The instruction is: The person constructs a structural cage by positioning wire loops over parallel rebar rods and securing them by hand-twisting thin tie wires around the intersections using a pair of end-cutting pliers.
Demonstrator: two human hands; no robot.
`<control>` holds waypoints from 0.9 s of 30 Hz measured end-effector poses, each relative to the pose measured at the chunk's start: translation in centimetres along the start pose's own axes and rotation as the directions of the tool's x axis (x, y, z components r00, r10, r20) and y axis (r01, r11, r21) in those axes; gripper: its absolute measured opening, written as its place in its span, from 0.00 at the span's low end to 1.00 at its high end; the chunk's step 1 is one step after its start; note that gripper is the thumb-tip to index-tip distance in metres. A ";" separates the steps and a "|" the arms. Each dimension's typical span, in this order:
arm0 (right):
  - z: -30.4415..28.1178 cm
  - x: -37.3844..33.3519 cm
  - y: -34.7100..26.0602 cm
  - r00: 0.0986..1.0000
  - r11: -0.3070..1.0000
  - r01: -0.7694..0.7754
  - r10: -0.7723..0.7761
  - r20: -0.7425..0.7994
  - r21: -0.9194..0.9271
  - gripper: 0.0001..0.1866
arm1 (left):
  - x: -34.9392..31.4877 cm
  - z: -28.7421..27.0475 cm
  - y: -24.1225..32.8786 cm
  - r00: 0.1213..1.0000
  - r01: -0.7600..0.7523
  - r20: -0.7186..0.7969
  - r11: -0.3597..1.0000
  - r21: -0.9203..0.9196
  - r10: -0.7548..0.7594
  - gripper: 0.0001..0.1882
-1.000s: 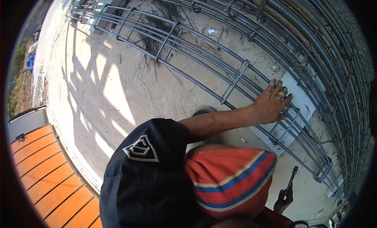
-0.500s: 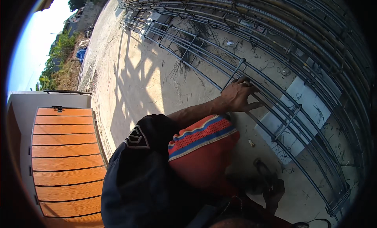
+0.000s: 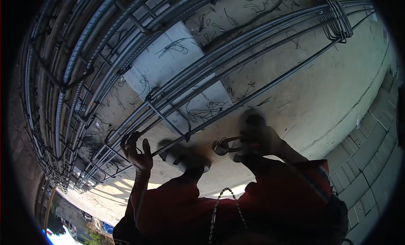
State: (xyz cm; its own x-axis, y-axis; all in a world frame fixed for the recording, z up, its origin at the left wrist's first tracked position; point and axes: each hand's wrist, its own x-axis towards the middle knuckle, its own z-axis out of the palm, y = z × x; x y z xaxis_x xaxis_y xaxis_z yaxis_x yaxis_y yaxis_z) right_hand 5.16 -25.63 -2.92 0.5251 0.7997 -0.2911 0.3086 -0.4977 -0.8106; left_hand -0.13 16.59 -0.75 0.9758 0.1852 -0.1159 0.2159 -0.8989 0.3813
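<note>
Cage ran lower left to upper right; left hand sat nearer, grip spread. Right hand clasped pincers.

Bars left of the cage, board beneath it, wires on the board, hoops near the cage's right end, pavers far right

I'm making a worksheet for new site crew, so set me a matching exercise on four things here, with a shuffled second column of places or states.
Things:
1. left hand
2. white sheet
3. right hand
4. bunched steel loops

Places or states:
A. gripping a dark tool
B. at the picture's upper right
C. thumb spread away from the fingers
D. lying beneath the steel bars

Right pairs: 1-C; 2-D; 3-A; 4-B
</note>
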 end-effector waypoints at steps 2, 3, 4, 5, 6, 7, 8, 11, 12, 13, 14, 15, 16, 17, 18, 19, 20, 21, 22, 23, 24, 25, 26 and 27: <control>-1.3 -0.1 -2.7 0.997 0.994 -0.068 0.071 -0.030 0.083 0.26 | 0.7 0.3 0.4 0.999 -0.040 0.026 0.999 -0.008 0.040 0.14; -1.7 0.4 -3.9 0.977 0.977 -0.096 0.130 -0.170 0.192 0.25 | 0.6 0.1 0.4 0.998 -0.057 0.026 0.998 0.000 0.057 0.14; -2.0 1.1 -4.4 0.930 0.952 -0.105 0.197 -0.311 0.287 0.24 | 0.6 0.0 0.2 0.997 -0.066 0.031 0.998 0.015 0.065 0.13; -2.4 1.8 -5.0 0.925 0.949 -0.128 0.219 -0.311 0.289 0.24 | 0.6 -0.3 -0.1 0.997 -0.070 0.033 0.998 0.006 0.070 0.12; -3.0 2.6 -5.4 0.884 0.966 -0.150 0.226 -0.409 0.211 0.24 | 0.8 -0.5 -0.2 0.997 -0.074 0.034 0.997 -0.004 0.074 0.10; -3.7 3.0 -5.8 0.838 0.976 -0.176 0.218 -0.500 0.131 0.23 | 0.9 -0.3 -0.1 0.996 -0.085 0.014 0.996 0.031 0.085 0.09; -4.1 3.4 -6.6 0.835 0.973 -0.185 0.231 -0.499 0.141 0.23 | 0.8 -0.4 -0.4 0.998 -0.069 0.002 0.997 0.025 0.069 0.10; -6.7 3.2 -10.0 0.775 0.914 -0.352 0.406 -0.484 0.202 0.20 | 0.7 -0.5 -1.7 0.994 -0.101 -0.033 0.995 0.027 0.102 0.07; -7.8 2.7 -11.5 0.795 0.906 -0.364 0.422 -0.436 0.215 0.19 | 0.7 -0.6 -1.7 0.994 -0.111 -0.008 0.994 0.009 0.111 0.07; -8.9 2.3 -13.1 0.812 0.899 -0.373 0.437 -0.388 0.231 0.18 | 0.9 -0.7 -1.2 0.996 -0.087 0.037 0.996 0.015 0.086 0.08; -10.0 2.2 -15.0 0.811 0.901 -0.369 0.431 -0.396 0.227 0.18 | 1.1 -1.4 -0.9 0.996 -0.062 0.070 0.998 0.032 0.060 0.09; -10.7 1.9 -17.2 0.827 0.900 -0.366 0.431 -0.361 0.238 0.17 | 0.8 -2.0 -1.2 0.993 -0.026 0.116 0.998 0.065 0.018 0.13; -11.9 1.0 -19.2 0.837 0.895 -0.379 0.440 -0.325 0.235 0.17 | 0.7 -2.8 1.5 0.977 0.075 0.197 0.996 0.039 -0.081 0.16; -12.7 0.6 -21.1 0.843 0.895 -0.370 0.436 -0.314 0.251 0.17 | 0.5 -3.5 3.3 0.969 0.145 0.221 0.978 -0.153 -0.110 0.18; -13.5 0.2 -22.9 0.839 0.876 -0.415 0.472 -0.270 0.245 0.17 | -0.1 -4.4 5.8 0.936 0.231 0.326 0.933 -0.276 -0.136 0.21; -14.3 -0.2 -24.6 0.830 0.869 -0.431 0.488 -0.269 0.244 0.17 | -0.3 -5.9 9.2 0.873 0.344 0.481 0.803 -0.486 -0.083 0.23; -15.1 -0.4 -26.3 0.825 0.863 -0.440 0.498 -0.269 0.249 0.17 | -0.4 -8.2 13.0 0.789 0.511 0.614 0.551 -0.660 0.004 0.24; -17.7 0.2 -30.4 0.824 0.879 -0.431 0.475 -0.308 0.203 0.17 | 1.2 -13.5 17.6 0.791 0.554 0.601 0.282 -0.783 0.115 0.25; -17.9 0.1 -31.5 0.811 0.864 -0.455 0.502 -0.300 0.215 0.17 | 1.6 -15.7 20.6 0.747 0.572 0.624 0.257 -0.779 0.231 0.26; -17.6 -0.1 -32.0 0.796 0.857 -0.419 0.506 -0.332 0.301 0.18 | 1.4 -16.9 23.2 0.737 0.606 0.630 0.175 -0.776 0.244 0.25; -19.3 0.5 -33.4 0.800 0.821 -0.445 0.544 -0.254 0.358 0.18 | 2.0 -18.4 25.6 0.707 0.659 0.685 0.189 -0.728 0.174 0.23; -19.8 0.6 -34.1 0.784 0.821 -0.440 0.548 -0.291 0.363 0.19 | 2.8 -19.4 27.8 0.665 0.732 0.740 0.109 -0.673 0.101 0.20; -20.0 0.4 -34.5 0.769 0.822 -0.436 0.552 -0.322 0.368 0.19 | 3.5 -20.1 29.4 0.610 0.792 0.792 0.016 -0.611 0.030 0.18; -20.4 -0.3 -34.0 0.808 0.806 -0.412 0.538 -0.239 0.425 0.22 | 4.2 -20.7 30.3 0.609 0.793 0.793 0.009 -0.610 0.013 0.18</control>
State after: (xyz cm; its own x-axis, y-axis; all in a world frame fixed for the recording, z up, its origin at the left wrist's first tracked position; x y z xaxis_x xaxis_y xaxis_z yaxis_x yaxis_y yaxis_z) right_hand 10.63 -15.79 35.09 0.7798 0.2984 -0.5503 -0.3041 -0.5878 -0.7497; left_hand 11.21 -1.62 29.24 0.5710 -0.2140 -0.7926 0.7959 0.3812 0.4704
